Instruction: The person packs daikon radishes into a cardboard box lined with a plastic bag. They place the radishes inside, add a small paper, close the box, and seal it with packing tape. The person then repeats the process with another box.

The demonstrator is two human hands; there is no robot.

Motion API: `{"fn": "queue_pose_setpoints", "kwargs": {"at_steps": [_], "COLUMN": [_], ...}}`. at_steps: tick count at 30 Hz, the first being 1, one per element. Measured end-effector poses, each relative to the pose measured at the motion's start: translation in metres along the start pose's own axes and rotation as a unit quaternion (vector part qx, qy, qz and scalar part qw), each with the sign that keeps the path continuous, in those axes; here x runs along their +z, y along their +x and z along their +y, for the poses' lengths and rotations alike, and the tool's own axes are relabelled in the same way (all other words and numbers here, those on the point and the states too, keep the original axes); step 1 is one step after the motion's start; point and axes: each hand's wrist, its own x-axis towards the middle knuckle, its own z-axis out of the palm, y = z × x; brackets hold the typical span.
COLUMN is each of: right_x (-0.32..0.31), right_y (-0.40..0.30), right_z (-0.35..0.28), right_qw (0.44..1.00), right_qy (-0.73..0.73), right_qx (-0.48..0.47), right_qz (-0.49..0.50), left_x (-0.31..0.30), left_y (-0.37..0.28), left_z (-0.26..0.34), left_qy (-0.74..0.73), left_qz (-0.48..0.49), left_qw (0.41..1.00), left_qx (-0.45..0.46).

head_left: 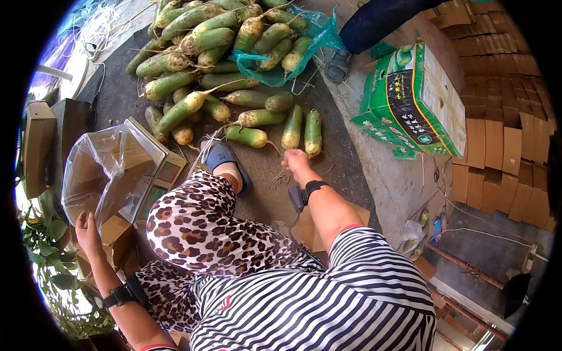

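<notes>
My right hand [297, 163], fingers curled, is low over the ground beside the pale root ends of two green radishes, one [292, 127] on the left and one [313, 134] on the right. Whether it grips a thin root there, I cannot tell. At the lower left, the fingertips of my left hand [88, 230] meet the rim of a clear plastic bag [94, 175]; a firm pinch is not plain. That bag lines a cardboard box [136, 155] standing on a weighing scale [160, 175]. Another radish [246, 136] lies by my slippered foot [224, 160].
A large heap of green radishes [193, 39] lies ahead on a dark mat, some inside a torn teal bag [325, 33]. A green printed carton [412, 101] stands at right, near another person's leg [377, 22]. Stacked brown cardboard [500, 145] lines the far right.
</notes>
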Motion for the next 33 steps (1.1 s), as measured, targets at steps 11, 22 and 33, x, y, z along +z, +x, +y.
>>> {"fn": "queue_pose_setpoints", "kwargs": {"at_steps": [11,22,33], "right_x": [0.083,0.004,0.008], "right_y": [0.065,0.013,-0.032], "right_z": [-0.172,-0.073,0.014], "right_qw": [0.944,0.854,0.988], "right_qy": [0.231,0.451,0.143], "right_qx": [0.214,0.034,0.016], "right_qz": [0.101,-0.259,-0.045], "left_x": [0.021,0.03,0.043], "left_y": [0.002,0.021,0.032], "left_z": [0.023,0.005,0.003], "left_qy": [0.024,-0.032,-0.014], "left_qz": [0.023,-0.022,-0.043], "left_qw": [0.999,0.999,0.999], "left_qx": [0.013,-0.001,-0.008]}}
